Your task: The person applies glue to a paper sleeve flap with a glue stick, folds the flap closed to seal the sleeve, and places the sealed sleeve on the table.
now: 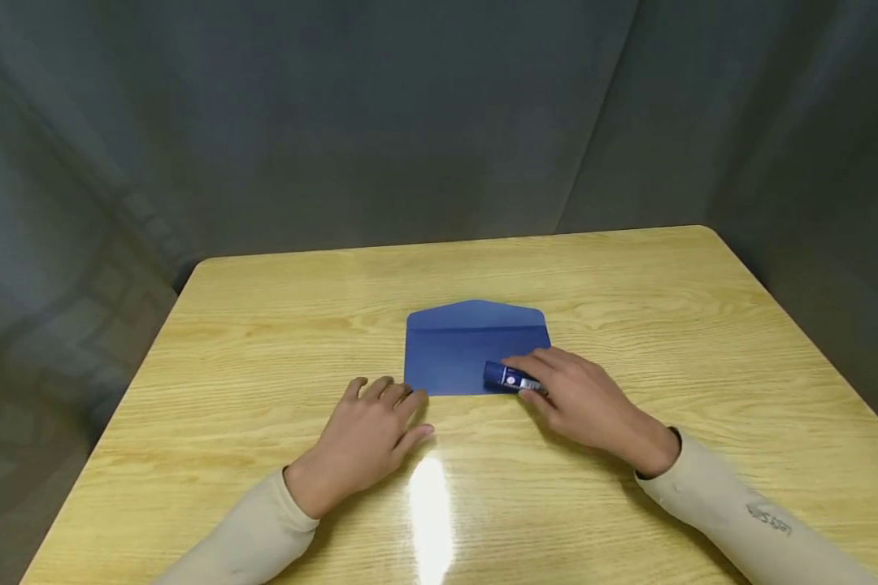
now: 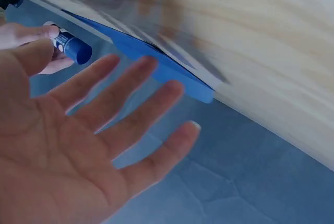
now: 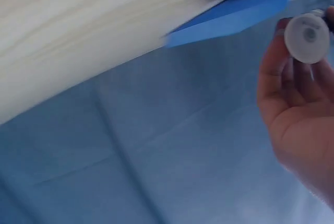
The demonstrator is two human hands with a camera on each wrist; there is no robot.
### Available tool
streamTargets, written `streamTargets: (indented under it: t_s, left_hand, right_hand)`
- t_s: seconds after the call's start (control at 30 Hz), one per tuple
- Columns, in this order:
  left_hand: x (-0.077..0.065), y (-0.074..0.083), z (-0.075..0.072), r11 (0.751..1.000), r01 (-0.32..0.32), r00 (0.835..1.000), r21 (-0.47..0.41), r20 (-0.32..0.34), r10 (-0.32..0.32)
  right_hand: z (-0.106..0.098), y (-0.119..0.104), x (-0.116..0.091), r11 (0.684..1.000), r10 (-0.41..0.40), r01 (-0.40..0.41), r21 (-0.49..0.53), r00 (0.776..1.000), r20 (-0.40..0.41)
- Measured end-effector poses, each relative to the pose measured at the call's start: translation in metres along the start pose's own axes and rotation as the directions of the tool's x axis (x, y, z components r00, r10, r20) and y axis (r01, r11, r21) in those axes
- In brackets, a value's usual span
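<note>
A blue envelope [image 1: 442, 357] lies on the wooden table with its flap [image 1: 475, 314] unfolded toward the far edge. My right hand [image 1: 588, 398] pinches a blue glue stick [image 1: 505, 376] over the envelope's lower right part, thumb on the near side and fingers on the far side. Its blue cap [image 2: 79, 50], in the left wrist view, is on and points left. The white round base [image 3: 307, 38] faces the right wrist camera. My left hand [image 1: 366, 439], palm down with fingers spread, is at the envelope's lower left corner and holds nothing.
The wooden table [image 1: 278, 325] extends on all sides of the envelope, with a bright light reflection near its front. Dark grey curtains [image 1: 380, 122] hang behind the table and along both sides.
</note>
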State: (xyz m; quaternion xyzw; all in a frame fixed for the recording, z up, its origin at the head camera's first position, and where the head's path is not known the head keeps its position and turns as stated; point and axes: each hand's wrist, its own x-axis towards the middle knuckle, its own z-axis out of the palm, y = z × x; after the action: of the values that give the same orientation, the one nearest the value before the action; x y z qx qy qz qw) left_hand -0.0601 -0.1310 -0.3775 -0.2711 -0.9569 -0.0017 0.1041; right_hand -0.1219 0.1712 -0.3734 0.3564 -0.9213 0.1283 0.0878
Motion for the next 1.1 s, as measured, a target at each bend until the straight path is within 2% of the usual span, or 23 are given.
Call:
streamTargets:
  t_s: [0.1,0.23,0.43,0.57,0.67,0.9,1.0,1.1]
  left_hand:
    - [0.006,0.006,-0.002,1.000,-0.018,0.999,-0.024,-0.043,0.017]
    - [0.013,0.014,-0.004,0.997,-0.060,0.993,-0.045,-0.101,0.055]
    - [0.014,0.020,-0.005,0.987,-0.147,0.984,-0.068,-0.110,0.138]
    - [0.013,0.022,-0.005,0.978,-0.200,0.971,-0.056,-0.148,0.190]
    - [0.013,0.023,-0.004,0.972,-0.228,0.958,-0.052,-0.189,0.215]
    - [0.014,0.023,0.002,0.962,-0.267,0.929,-0.052,-0.280,0.243]
    - [0.014,0.022,0.003,0.954,-0.290,0.915,-0.080,-0.316,0.252]
    - [0.015,0.021,0.002,0.943,-0.308,0.909,-0.126,-0.331,0.252]
  right_hand:
    - [0.005,-0.019,-0.002,0.995,-0.094,0.094,0.023,0.995,-0.022]
    - [0.007,-0.036,-0.005,0.985,-0.165,0.167,0.043,0.985,-0.046]
    - [0.009,-0.049,-0.007,0.968,-0.236,0.241,0.070,0.969,-0.076]
    - [0.012,-0.052,-0.009,0.961,-0.248,0.259,0.092,0.962,-0.114]
    - [0.013,-0.053,-0.010,0.964,-0.228,0.243,0.108,0.964,-0.139]
    - [0.016,-0.050,-0.012,0.973,-0.188,0.203,0.107,0.973,-0.136]
    - [0.016,-0.048,-0.012,0.969,-0.201,0.218,0.113,0.969,-0.141]
    - [0.014,-0.048,-0.010,0.965,-0.219,0.238,0.115,0.964,-0.150]
